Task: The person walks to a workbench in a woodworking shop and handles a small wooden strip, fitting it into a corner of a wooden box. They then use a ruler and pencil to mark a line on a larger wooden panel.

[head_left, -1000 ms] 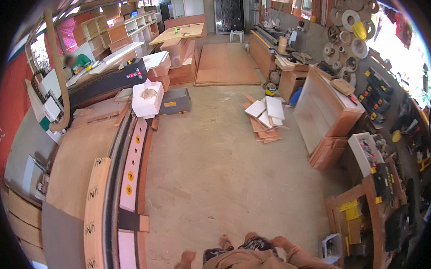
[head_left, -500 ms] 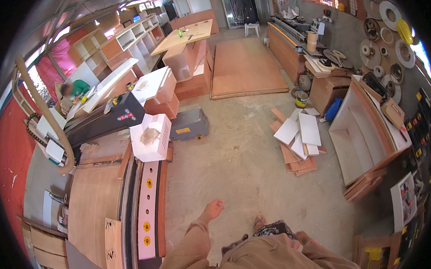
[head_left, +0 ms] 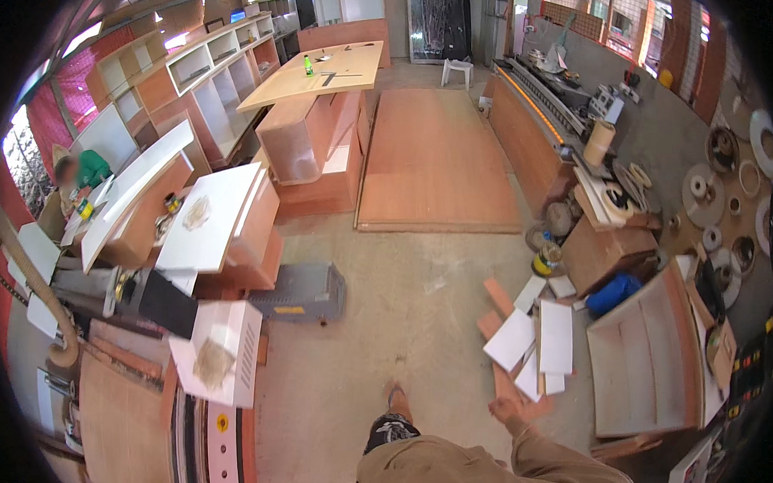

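Note:
My right hand (head_left: 505, 410) hangs ahead of my body, low in the picture, with its fingers loosely apart and nothing visible in them. In the picture it overlaps the near edge of a pile of cut boards on the floor, with no clear contact. White panels (head_left: 556, 336) lie on top of that pile, over reddish-brown boards (head_left: 493, 296). My left hand is out of the picture. One foot (head_left: 398, 396) is forward on the concrete floor.
Left are a white box-like piece (head_left: 247, 353), a grey toolbox (head_left: 299, 294) and a white-topped cabinet (head_left: 211, 213). A large brown panel (head_left: 439, 159) lies ahead. Right stands an open white cabinet (head_left: 642, 369). A person in green (head_left: 93, 169) is at the far left.
I have moved forward, so the board pile and toolbox are nearer. My left hand has left the picture, and my right hand has swung forward into it.

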Tool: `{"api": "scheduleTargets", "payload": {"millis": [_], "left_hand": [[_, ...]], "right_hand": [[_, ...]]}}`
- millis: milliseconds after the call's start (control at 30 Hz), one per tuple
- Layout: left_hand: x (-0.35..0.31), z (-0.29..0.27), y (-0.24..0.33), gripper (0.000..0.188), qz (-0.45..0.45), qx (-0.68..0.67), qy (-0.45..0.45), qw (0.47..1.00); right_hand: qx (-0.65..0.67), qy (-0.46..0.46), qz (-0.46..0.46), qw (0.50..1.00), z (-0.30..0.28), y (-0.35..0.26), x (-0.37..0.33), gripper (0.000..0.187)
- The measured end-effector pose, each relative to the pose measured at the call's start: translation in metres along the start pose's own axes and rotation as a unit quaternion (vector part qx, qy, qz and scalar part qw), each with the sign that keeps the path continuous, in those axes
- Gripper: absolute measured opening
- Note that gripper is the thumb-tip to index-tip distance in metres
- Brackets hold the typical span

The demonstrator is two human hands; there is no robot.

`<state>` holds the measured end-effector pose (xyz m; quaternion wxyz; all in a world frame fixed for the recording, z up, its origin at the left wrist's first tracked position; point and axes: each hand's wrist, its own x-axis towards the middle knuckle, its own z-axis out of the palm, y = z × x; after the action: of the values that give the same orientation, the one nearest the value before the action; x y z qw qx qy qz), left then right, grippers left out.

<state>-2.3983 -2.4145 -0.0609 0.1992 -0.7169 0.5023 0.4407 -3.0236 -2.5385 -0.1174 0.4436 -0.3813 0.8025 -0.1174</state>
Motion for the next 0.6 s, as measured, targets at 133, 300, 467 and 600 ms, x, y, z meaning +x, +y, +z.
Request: {"api": "scheduleTargets", "payload": {"millis": [133, 300, 467, 600], "left_hand": [[0.128, -0.158, 0.123, 0.033, 0.059, -0.047, 0.04, 0.996], [0.344, -0.432, 0.346, 0.034, 0.164, -0.209, 0.159, 0.951], [0.487, -0.682, 0.616, 0.03, 0.224, -0.332, 0.249, 0.882], [0.479, -0.737, 0.765, 0.022, 0.181, -0.67, -0.008, 0.72]], "right_hand": [[-0.025, 0.039, -0.077, 0.996, -0.032, -0.038, 0.038, 0.038], [0.214, 0.057, 0.19, 0.957, -0.093, -0.112, 0.114, 0.031], [0.284, 0.019, 0.146, 0.947, -0.115, -0.162, 0.252, 0.034], [0.332, -0.024, 0.043, 0.942, -0.153, -0.209, 0.373, 0.039]]}}
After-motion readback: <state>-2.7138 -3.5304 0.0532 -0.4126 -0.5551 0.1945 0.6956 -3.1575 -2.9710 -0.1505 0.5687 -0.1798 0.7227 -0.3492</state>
